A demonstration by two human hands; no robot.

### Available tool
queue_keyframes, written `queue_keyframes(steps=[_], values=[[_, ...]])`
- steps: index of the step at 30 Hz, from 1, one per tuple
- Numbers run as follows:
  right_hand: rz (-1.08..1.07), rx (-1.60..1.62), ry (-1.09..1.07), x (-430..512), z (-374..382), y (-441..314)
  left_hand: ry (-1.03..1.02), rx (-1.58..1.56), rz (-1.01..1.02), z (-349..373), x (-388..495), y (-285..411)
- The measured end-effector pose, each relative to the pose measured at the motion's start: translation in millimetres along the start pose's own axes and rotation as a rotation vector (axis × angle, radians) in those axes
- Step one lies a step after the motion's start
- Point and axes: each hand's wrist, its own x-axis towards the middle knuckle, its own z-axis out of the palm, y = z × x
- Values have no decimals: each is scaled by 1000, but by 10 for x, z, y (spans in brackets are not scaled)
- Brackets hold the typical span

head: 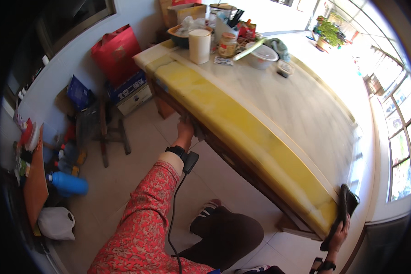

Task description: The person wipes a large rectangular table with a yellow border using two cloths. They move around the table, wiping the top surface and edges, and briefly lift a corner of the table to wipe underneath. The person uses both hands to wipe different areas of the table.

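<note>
A large table with a marble-like top (pixel 294 113) and a broad yellow border (pixel 233 111) stands before me. Under its near edge, my left hand (pixel 185 129) presses what looks like a grey cloth (pixel 198 133) to the dark carved wooden apron; the fingers are partly hidden. At the table's near right corner, my right hand (pixel 340 234) grips a dark, soft item (pixel 346 203), probably a cloth, draped over the corner. Both wrists wear black straps, and a cable hangs from a black device (pixel 191 161) at the left one.
Jars, a lidded plastic bowl (pixel 261 56) and a white canister (pixel 199 46) crowd the table's far end. A red gift bag (pixel 116 54) rests on boxes (pixel 133 92) by the wall. A wooden stool (pixel 104 137), blue bottle (pixel 68 183) and white bag (pixel 56 223) lie left.
</note>
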Motion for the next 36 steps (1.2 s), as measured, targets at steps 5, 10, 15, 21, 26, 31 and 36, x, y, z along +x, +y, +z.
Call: queue_keyframes(steps=[5,10,15,21,26,31,36], values=[[-13,-50,65,12,26,-189,-313,370,-24,-111,-661,771],[27,-31,136,20,25,-307,-150,-300,218,284,-1313,690],[48,-43,174,-21,-40,-449,-240,181,457,705,-1938,603],[81,-48,189,-19,-64,-494,-492,315,316,737,-2736,914],[62,-12,172,-45,-66,-473,-589,99,369,1005,-3284,842],[22,-16,18,-90,-173,-450,-900,-42,56,1289,-4023,1060],[-9,30,130,-101,-104,-450,-1600,-110,-176,1120,-4801,1857]])
